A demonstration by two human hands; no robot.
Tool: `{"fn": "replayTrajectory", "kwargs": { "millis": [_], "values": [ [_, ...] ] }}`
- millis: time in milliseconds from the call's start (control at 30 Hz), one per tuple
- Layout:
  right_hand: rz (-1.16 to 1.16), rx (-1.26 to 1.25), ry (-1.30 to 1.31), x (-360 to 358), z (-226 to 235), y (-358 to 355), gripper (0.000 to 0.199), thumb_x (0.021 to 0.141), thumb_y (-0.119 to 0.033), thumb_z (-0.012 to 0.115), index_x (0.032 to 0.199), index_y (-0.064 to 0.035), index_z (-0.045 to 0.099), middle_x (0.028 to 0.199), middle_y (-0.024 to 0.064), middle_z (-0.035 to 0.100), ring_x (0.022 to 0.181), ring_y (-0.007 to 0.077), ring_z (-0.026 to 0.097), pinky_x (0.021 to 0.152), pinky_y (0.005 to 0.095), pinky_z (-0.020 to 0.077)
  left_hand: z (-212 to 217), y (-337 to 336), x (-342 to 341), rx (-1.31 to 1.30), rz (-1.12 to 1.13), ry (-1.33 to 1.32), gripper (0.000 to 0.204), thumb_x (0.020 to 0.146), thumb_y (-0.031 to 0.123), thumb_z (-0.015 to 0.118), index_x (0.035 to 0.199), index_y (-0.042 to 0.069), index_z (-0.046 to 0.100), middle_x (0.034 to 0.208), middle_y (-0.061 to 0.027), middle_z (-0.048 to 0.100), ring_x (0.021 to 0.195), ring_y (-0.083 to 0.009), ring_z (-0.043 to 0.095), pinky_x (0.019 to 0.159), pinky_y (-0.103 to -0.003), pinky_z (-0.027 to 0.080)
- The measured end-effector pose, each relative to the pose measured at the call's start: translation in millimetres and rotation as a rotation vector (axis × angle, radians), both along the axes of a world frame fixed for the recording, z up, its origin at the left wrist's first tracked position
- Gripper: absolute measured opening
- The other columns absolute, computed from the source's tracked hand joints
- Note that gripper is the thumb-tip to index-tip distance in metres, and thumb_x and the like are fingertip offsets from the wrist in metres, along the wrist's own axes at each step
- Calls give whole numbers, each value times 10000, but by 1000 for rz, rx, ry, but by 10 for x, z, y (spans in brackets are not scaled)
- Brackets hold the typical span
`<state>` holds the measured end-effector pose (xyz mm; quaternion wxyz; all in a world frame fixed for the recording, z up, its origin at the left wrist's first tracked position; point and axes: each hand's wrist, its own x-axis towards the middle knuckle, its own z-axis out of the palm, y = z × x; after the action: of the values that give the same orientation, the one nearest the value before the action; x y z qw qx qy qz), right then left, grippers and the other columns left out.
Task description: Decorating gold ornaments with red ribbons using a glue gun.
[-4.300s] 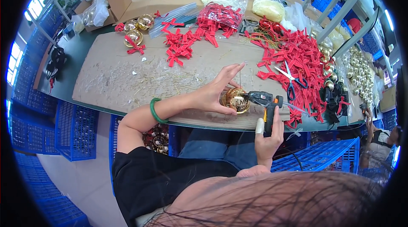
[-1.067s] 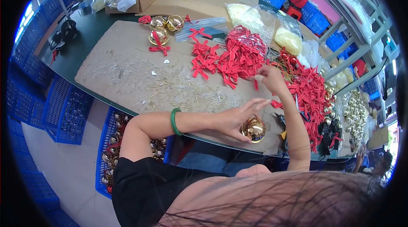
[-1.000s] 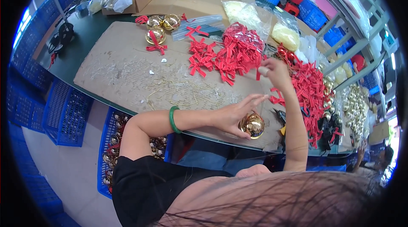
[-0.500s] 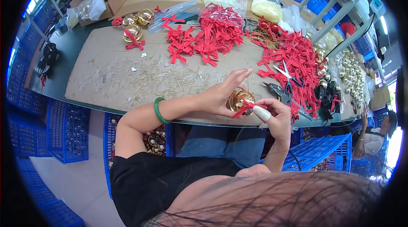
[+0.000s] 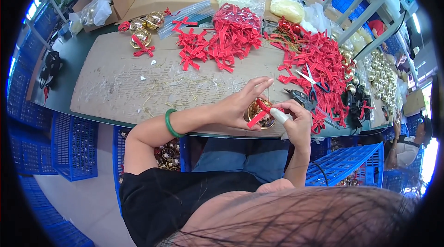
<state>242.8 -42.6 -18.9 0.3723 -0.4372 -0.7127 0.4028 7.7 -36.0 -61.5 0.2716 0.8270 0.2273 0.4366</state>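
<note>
A shiny gold ball ornament sits at the front edge of the cardboard, between my two hands. My left hand curves round its left side, thumb below and fingers above. A red ribbon bow lies against the top of the ornament. My right hand, with a white covering on the thumb, pinches the bow against the ornament. Right of my hands lie a dark glue gun and a pair of scissors. At the far left rest finished-looking gold balls, one with a red bow.
Piles of red bows cover the right and far middle of the cardboard. Small gold balls are heaped farther right. A metal frame stands at the back right. Blue crates surround the table; another person is at the far right.
My right hand has moved slightly left, bringing the red bow from the ornament's right side onto its top. The left hand stays round the ornament.
</note>
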Motion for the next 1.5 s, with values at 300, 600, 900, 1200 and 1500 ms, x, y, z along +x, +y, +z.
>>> {"fn": "replayTrajectory", "kwargs": {
  "millis": [300,600,900,1200,1500],
  "values": [
    [-172,243,-227,-167,45,-143,329,810,-106,792,1118,-18,715,1070,62,696,924,147,624,753,279,497,15,-11,-37,-4,-2,42,1246,752,329,901,1622,80,46,1595,-247,170,1275,-347,579,1070,-451,498],
    [-144,245,47,-34,-160,-184,343,1024,-89,495,1330,16,609,1262,164,664,1214,238,611,1036,364,452,74,-23,-48,-19,-123,-90,1320,711,237,936,1620,99,-10,1634,-214,121,1314,-338,563,1022,-447,542],
    [270,143,-188,196,-102,-1249,369,886,-18,617,1245,-75,682,971,130,723,888,298,686,805,383,543,84,233,-209,-162,297,-260,1344,688,169,941,1625,115,-21,1651,-158,149,1346,-315,522,1037,-447,535],
    [-70,-262,459,317,-335,-1177,956,809,-157,858,1567,-36,289,1426,161,532,1268,238,559,1071,369,460,221,-310,129,52,11,-8,1308,738,266,911,1613,87,-44,1639,-228,132,1326,-408,540,1053,-490,509],
    [-126,-312,929,493,-340,-1315,1002,765,-138,833,1573,-61,248,1461,138,491,1332,235,523,1111,380,445,295,-617,700,13,-135,-86,1084,612,276,992,1426,142,289,1608,-267,104,1368,-482,467,1064,-522,510]
  ]
}}
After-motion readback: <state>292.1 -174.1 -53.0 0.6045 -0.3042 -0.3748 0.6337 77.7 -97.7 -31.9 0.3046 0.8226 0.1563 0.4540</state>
